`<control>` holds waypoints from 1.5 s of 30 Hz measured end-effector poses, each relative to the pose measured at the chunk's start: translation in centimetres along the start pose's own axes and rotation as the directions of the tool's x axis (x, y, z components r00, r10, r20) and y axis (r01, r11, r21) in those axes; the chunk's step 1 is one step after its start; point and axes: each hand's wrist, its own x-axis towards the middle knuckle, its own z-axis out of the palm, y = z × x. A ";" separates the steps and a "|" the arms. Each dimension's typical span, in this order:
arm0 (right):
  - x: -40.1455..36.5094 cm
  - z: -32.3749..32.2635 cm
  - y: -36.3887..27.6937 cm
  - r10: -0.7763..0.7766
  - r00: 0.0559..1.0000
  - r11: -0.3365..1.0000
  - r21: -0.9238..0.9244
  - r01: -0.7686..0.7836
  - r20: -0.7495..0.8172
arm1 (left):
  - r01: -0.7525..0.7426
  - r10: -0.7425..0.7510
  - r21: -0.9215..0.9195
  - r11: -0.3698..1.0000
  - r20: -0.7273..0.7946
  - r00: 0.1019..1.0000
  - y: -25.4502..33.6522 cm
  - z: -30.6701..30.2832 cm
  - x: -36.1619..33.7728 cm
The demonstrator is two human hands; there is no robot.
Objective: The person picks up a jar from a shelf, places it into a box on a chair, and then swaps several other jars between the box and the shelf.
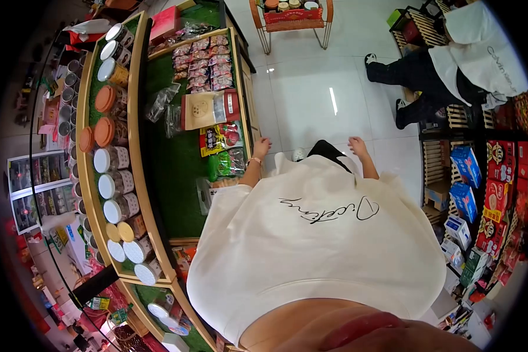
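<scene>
Your left hand [261,146] rests at the near corner of the counter [171,173], fingers on its wooden rim. It's too small to tell whether they're curled round anything. Your right hand [356,145] hangs well clear of the counter over the white floor [311,100], fingers loosely apart and holding nothing. The green packets [226,164] lie on the counter's green mat just beside your left wrist. The red packets [220,136] are next up the counter from them, and past those is a brown box [198,110]. Rows of small sachets [202,61] fill the counter's far end. Along the counter's outer side, opposite your hand, a raised shelf carries white-lidded jars [108,185], with orange-lidded jars [104,100] further up the same line. Across the floor from the counter, another person [452,64] in a white top and dark trousers is down low by wooden racks. Below them on that side are blue bags [466,167] and red boxes [498,176]. Beyond the counter's far end stands an orange-framed stand [291,20].
</scene>
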 end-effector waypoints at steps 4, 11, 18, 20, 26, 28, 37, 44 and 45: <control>-0.8 -2.2 1.6 0.309 0.951 0.931 -0.205 -0.301 0.012 | 0.019 -0.013 -0.067 0.998 0.091 0.996 1.1 2.2 2.2; 4.4 -4.1 1.2 0.230 0.969 0.961 -0.177 -0.211 0.092 | -0.118 0.017 0.445 0.888 0.225 0.974 -5.2 1.3 7.0; 17.9 -1.7 -7.1 0.278 0.954 0.960 -0.048 -0.275 0.115 | 0.349 -0.352 -0.103 0.932 -0.011 0.936 5.1 1.1 16.3; 20.1 -1.3 -13.8 0.239 0.969 0.970 -0.053 -0.236 0.063 | 0.323 -0.320 -0.050 0.945 0.058 0.946 7.6 0.6 19.1; 30.1 0.5 -26.3 0.062 0.997 0.997 0.051 -0.065 0.049 | -0.040 -0.049 0.455 0.890 0.183 0.982 16.1 1.1 28.9; 32.6 1.3 -27.4 0.078 0.995 0.997 -0.025 -0.076 0.063 | -0.057 -0.003 0.395 0.917 0.151 0.989 20.1 2.0 31.3; 38.8 5.0 -29.6 0.209 0.952 0.914 -0.392 -0.108 0.224 | -0.081 0.063 0.350 0.933 0.064 0.996 28.9 5.5 38.5; 47.1 2.7 -39.1 0.293 0.953 0.934 -0.237 -0.268 0.079 | -0.051 -0.080 0.563 0.825 0.205 0.976 27.1 -0.2 50.7; 48.4 2.8 -40.4 0.264 0.959 0.940 -0.250 -0.232 0.104 | 0.304 -0.323 0.216 0.928 0.058 0.945 25.3 -0.4 54.8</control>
